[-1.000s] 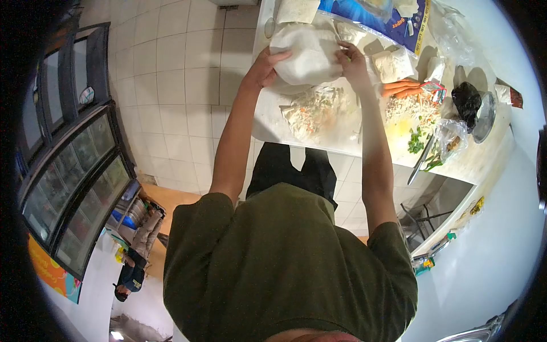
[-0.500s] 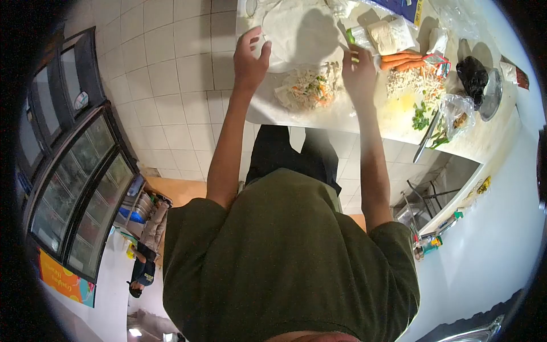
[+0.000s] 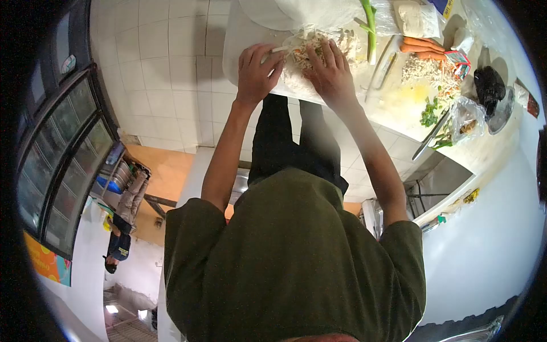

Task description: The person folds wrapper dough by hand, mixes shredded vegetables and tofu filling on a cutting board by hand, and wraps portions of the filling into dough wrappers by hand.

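My left hand [image 3: 258, 73] is at the left edge of a pile of shredded vegetables [image 3: 337, 43], its fingers curved and apart over the white board [image 3: 235, 43]. On the pile's near side, my right hand [image 3: 330, 74] rests with its fingers spread and the fingertips on the shreds. Beyond both hands lies a round white sheet [image 3: 268, 12], partly cut off by the top of the view. A green stalk [image 3: 371, 31] lies just right of the pile.
Carrots [image 3: 421, 48], more shredded vegetables [image 3: 424, 69], a knife [image 3: 431, 134], chopped greens [image 3: 429, 112], a clear bag [image 3: 467, 119] and a black bag [image 3: 489, 85] lie on the right. A person [image 3: 118, 245] stands far off at the lower left.
Both hands have let go of the round white sheet, now lying flat, and come down toward me onto the shredded pile. The view has shifted, and the green stalk shows more fully.
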Available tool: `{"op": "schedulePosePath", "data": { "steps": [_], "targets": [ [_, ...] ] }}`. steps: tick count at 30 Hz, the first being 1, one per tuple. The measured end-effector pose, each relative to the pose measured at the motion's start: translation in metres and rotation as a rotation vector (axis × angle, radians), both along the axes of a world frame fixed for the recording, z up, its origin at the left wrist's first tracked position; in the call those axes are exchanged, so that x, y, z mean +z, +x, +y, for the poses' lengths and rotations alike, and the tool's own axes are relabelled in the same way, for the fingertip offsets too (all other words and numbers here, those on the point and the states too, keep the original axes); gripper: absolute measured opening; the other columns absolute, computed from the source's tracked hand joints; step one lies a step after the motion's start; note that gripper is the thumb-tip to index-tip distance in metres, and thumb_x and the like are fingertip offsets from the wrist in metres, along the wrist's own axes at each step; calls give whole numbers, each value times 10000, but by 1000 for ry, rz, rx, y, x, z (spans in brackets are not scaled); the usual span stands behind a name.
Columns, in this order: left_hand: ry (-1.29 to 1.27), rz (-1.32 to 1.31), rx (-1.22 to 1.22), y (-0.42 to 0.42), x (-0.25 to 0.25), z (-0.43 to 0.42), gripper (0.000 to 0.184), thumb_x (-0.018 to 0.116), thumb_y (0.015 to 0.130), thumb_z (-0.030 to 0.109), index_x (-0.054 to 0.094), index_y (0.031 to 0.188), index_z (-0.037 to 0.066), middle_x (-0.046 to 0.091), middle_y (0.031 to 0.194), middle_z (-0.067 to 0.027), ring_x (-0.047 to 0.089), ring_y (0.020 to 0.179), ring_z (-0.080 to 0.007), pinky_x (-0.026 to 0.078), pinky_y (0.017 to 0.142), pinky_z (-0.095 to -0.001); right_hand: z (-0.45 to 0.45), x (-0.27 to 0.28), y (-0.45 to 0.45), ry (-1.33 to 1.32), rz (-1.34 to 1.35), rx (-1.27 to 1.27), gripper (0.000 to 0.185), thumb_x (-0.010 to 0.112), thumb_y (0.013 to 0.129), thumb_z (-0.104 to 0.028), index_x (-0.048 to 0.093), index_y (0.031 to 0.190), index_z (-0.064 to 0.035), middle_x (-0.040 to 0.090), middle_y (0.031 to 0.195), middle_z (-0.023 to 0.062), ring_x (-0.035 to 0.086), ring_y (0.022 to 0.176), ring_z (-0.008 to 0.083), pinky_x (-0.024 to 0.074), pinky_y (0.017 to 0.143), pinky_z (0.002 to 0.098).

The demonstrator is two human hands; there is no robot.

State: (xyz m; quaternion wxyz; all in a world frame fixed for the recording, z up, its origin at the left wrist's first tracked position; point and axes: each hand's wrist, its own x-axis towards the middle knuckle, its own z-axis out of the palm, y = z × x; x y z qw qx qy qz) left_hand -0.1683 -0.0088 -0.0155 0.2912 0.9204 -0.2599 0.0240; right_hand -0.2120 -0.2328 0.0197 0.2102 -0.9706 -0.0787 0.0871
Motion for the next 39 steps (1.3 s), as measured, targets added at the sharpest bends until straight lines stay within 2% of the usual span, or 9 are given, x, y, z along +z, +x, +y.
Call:
{"op": "schedulePosePath", "data": {
  "steps": [6,9,12,21,27,32,35,37,39],
  "targets": [
    [0,-75,15,-2,-14,3,243,763,849,215,709,1082,171,607,1230,-16,526,1214,-256,425,1052,-434,4,-2,-8,-41,-49,77,612,650,896,-80,459,1478,-92,404,1508,234,440,1357,438,445,1077,534],
    [-20,-71,6,-3,-15,2,233,735,900,231,710,1104,122,622,1210,-84,559,1201,-310,405,1071,-480,5,-2,-9,-44,-34,86,627,632,858,-24,479,1464,-79,416,1492,241,463,1320,437,451,1066,528],
    [-17,-88,19,-3,-16,3,271,749,867,233,714,1132,193,607,1235,-14,525,1218,-249,421,1062,-425,2,-7,-9,-70,-92,133,602,638,847,-16,505,1431,-68,457,1447,231,497,1271,421,482,1025,511],
    [-5,-107,35,-4,-19,3,243,745,866,227,727,1106,192,619,1219,-13,548,1197,-238,428,1053,-417,-15,-4,1,-18,-109,187,505,660,825,-5,578,1318,-73,554,1309,179,572,1174,385,563,926,463],
    [-18,-44,51,-2,-14,1,225,728,895,264,719,1085,144,648,1201,-64,584,1168,-302,435,1038,-474,-26,8,7,519,66,-152,376,674,873,27,650,1237,-63,639,1200,201,646,1079,360,557,898,419],
    [-20,-50,60,0,-11,-1,211,732,879,242,719,1071,156,631,1203,-36,565,1180,-273,439,1034,-440,-39,25,8,1066,486,-615,241,639,986,-15,650,1227,-33,669,1145,48,647,983,128,536,856,268],
    [5,-37,63,-3,-15,0,204,731,872,223,717,1067,164,621,1214,-21,555,1194,-260,441,1032,-427,-49,37,14,1337,749,-875,251,637,996,-49,625,1246,-47,659,1159,51,639,1000,127,534,870,273],
    [0,-29,62,-1,-15,1,197,721,882,225,709,1066,158,625,1201,-39,566,1181,-274,442,1028,-442,-49,35,16,1511,734,-741,262,600,1019,-83,570,1277,-41,650,1170,71,643,1037,153,545,905,294],
    [-37,-25,53,0,-12,1,188,704,901,234,694,1066,144,639,1171,-74,590,1154,-299,441,1022,-470,-50,49,26,1576,898,-957,264,581,1027,-85,549,1284,-32,650,1166,82,650,1048,170,553,918,314]
  ]
}}
